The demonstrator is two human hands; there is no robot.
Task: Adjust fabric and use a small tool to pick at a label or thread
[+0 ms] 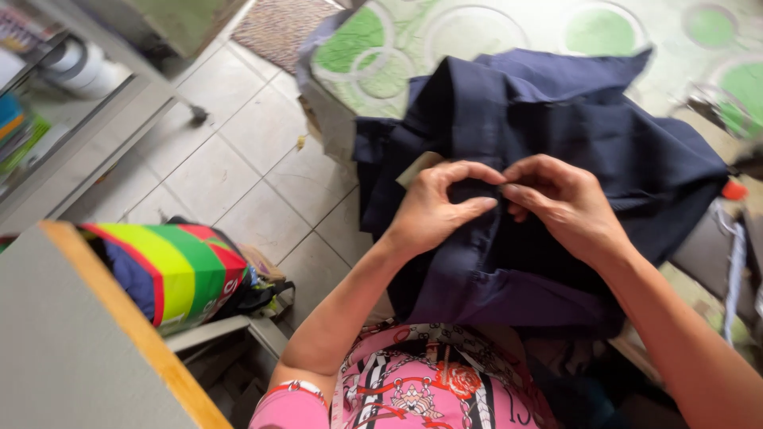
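My left hand (433, 210) and my right hand (560, 202) meet fingertip to fingertip over a dark blue garment (556, 135), and each grip is pinched together on a small fold of its cloth, thumbs pressed against forefingers. What lies between the fingertips is too small to tell. The garment is bunched directly under my grip, spreading away from it on every side and hanging down toward my lap, where it touches my pink patterned top (413, 381). A pale tag or scrap (417, 168) peeks out of the cloth just beside my left knuckles. Beyond my grip the garment rests on a desk (477, 32) covered with a sheet of green circles on a light ground. Out past my right wrist, near the desk's edge, sits a small orange-red piece (735, 191). Well off to the left of my left arm, low on the tiled floor (230, 167), stands a striped bag (179, 270) in green, yellow, red and blue, next to a grey board with a wooden edge (119, 318).
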